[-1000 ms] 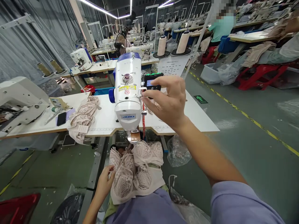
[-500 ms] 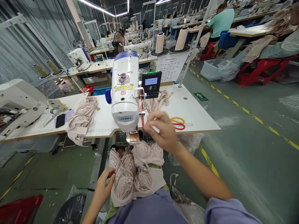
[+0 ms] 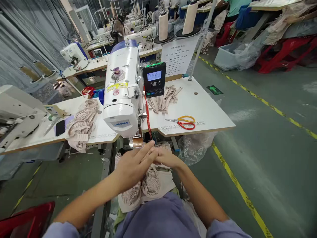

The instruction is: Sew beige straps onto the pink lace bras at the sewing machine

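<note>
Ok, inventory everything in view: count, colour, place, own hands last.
Lace garments: count unclear, beige, on lap
Nearest sewing machine: one, white and blue, centre
Control panel: one, black, at the machine's right
Table: one, white, around the machine
Scissors: one pair, yellow-and-red handles, table's right
Fabric strips: one bunch, beige, behind scissors
Garment pile: one, beige, left of machine
Phone: one, black, beside pile
Near thread cones: two, cream, beyond panel
Far thread cones: two, olive, left
Printed sheet: one, white, below near cones
Bin: one, pale, floor, upper right
Floor sign: one, green, right of table
Other machines: several, mostly white, left and behind
Left hand: one, bare, above lap
Right hand: one, bare, partly behind left
</note>
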The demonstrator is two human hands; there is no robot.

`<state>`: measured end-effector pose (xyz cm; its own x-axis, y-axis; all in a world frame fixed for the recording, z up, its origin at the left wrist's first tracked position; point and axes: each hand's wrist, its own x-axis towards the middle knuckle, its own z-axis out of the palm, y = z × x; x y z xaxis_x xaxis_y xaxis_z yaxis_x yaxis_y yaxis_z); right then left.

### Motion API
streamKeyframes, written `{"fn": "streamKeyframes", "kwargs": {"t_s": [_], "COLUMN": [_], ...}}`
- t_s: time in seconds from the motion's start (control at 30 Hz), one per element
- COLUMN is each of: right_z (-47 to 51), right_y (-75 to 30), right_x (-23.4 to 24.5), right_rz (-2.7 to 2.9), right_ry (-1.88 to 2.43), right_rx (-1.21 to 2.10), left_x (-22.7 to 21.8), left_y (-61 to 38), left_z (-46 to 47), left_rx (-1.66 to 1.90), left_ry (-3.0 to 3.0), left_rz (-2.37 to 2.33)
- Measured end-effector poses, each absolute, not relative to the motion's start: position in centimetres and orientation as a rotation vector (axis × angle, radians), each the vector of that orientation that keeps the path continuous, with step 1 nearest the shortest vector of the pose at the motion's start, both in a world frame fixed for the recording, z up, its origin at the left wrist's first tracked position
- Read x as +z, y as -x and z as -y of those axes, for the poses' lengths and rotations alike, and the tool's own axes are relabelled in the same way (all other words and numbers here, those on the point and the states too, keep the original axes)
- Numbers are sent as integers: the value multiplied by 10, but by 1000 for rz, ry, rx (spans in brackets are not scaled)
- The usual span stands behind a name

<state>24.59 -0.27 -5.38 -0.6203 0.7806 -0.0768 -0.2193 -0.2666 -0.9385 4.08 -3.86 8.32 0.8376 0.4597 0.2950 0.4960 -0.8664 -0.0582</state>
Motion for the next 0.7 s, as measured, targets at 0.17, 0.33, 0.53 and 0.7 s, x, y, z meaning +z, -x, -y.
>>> {"fn": "streamKeyframes", "kwargs": {"t_s": [0.17,0.33,0.53,0.7], "right_z": [10,-79,-78,6], "right_y": [-271,-240,-276,-366], "right_x": [-92,-116,-173,-216], "right_rz": [776,409,32,-170], "right_ry": [713,721,794,1054], "right_rx": [2135,1860,1502,1158], "left_x": [93,99,83,67], "left_y": [-14,9,-4,-2], "left_z": [3,-5,8,2], "left_rx": [-29,-293,-540,-620], "left_ry": [2740,2579,2502,2475], "left_rz": [479,401,647,728]}}
